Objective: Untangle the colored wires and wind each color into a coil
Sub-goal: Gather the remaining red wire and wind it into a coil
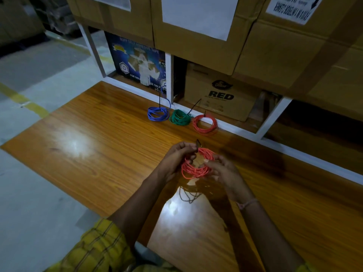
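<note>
Both grips, left hand (174,160) and right hand (224,173), curl around orange wire coil (196,165); beyond them, carton (220,99) reads "RED".

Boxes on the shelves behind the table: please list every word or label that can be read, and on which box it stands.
"RED": brown carton on the low shelf; the logo above it is too blurred.
"ADHESIVE TAPE" and "FOR INDU... SE ONLY": blue box; partly hidden or faint.
White label on the top right carton: upside down, not readable.
White sheets on the other cartons: no text visible.
</note>
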A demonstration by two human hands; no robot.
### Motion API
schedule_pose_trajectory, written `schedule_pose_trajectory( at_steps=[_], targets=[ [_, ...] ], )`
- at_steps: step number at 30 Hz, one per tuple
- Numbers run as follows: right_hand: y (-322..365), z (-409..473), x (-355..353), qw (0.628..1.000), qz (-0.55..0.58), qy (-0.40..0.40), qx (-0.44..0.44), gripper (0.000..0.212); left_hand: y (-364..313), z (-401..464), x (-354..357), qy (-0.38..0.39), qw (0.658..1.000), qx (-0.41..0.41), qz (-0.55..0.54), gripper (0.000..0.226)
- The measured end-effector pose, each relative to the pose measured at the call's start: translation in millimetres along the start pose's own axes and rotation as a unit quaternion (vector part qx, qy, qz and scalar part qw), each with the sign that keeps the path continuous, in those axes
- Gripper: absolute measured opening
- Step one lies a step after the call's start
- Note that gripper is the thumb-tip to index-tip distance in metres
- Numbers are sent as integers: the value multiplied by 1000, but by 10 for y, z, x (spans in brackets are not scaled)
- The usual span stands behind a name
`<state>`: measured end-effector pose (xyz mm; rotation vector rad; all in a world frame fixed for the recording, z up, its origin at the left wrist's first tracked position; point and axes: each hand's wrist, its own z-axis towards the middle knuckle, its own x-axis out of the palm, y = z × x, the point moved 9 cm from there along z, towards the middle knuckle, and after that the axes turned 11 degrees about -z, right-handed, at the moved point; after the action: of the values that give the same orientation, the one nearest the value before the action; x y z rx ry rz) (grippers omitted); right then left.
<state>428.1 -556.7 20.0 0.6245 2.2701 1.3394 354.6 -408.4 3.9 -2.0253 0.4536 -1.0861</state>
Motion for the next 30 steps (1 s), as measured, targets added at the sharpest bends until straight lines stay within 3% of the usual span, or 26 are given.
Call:
schedule_pose_trajectory(
  at_steps=[5,9,13,15,17,19,21,24,30],
  targets=[
    [27,446,43,999,8,-22,29,31,-282,222,-243,-52,971,57,226,18],
    [104,810,133,998,5,-46,41,37,-584,421,-374,-119,943,125,283,18],
    [62,1052,81,977,-160,-135,28,65,-561,596,-635,-134,910,124,371,18],
    [176,958,47,943,-282,-180,3,56,-550,547,-617,-108,892,144,415,26],
    [349,830,79,914,-343,-201,-77,52,-587,410,-494,-85,868,191,450,30],
    [402,782,193,891,-390,-171,-157,61,-582,304,-411,-69,841,235,483,36],
    [331,815,358,870,-446,-108,-181,68,-493,240,-327,-33,826,243,507,39],
    [126,861,497,854,-498,-40,-143,76,-360,198,-285,9,821,210,531,43],
    [132,761,514,852,-508,-40,-119,83,-467,56,-298,38,818,179,545,47]
  ],
)
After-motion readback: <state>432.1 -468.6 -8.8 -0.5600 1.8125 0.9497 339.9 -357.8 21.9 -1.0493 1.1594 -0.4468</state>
